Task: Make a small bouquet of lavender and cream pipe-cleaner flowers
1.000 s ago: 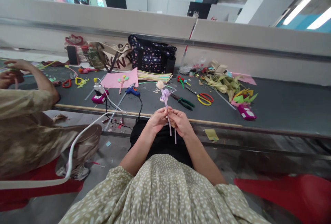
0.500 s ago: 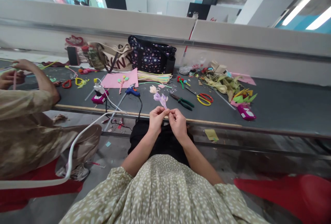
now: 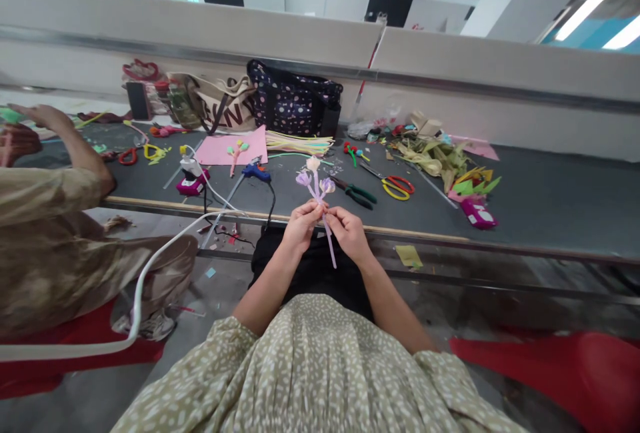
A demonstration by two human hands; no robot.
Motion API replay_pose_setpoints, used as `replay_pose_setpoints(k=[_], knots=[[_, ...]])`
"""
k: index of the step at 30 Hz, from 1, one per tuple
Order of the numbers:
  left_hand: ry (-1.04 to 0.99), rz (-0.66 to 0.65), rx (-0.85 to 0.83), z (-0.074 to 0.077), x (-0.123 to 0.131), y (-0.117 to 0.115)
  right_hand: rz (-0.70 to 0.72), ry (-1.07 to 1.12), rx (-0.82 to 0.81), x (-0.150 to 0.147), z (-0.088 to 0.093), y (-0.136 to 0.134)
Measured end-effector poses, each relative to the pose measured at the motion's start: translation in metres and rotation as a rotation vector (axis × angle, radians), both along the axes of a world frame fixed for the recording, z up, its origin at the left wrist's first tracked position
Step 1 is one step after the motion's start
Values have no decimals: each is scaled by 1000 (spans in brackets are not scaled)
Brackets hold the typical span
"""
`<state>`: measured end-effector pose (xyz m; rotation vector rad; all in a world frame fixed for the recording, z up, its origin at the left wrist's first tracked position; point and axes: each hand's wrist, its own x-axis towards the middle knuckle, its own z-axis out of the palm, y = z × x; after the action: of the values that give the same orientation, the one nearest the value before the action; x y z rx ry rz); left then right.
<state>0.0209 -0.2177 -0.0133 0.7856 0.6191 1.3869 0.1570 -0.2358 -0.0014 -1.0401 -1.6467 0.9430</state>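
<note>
From the head view, I see the flower sprig (image 3: pixel 317 187) held up by the near edge of the surface (image 3: pixel 430 216), left hand (image 3: pixel 301 225) and right hand (image 3: pixel 349 231) both pinching its stem (image 3: pixel 331 247). It looks light and bendy; the blooms (image 3: pixel 303 179) would probably crush, so the stem seems the safer hold.

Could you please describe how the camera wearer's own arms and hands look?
The left hand and right hand are ungloved. The forearms are uncovered, emerging from loose olive-green sleeves patterned with small white flecks.
</note>
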Motion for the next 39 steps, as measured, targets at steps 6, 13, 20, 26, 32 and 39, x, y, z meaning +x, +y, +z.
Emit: replay_pose_setpoints(k=[6, 13, 20, 26, 32, 39], knots=[[-129, -140, -80, -1, 1, 0, 129, 322, -264, -4, 1, -1], [-216, -295, -61, -2, 2, 0, 222, 541, -447, -6, 3, -3], [-85, -135, -123, -2, 5, -1, 78, 427, -387, -11, 2, -2], [-47, 56, -116, -6, 5, 0, -153, 80, -80, -14, -6, -4], [57, 92, -61, -6, 2, -1, -261, -225, 48, -14, -3, -10], [-30, -24, -121, 1, -2, -1, -76, -125, 45, -8, 1, -4]])
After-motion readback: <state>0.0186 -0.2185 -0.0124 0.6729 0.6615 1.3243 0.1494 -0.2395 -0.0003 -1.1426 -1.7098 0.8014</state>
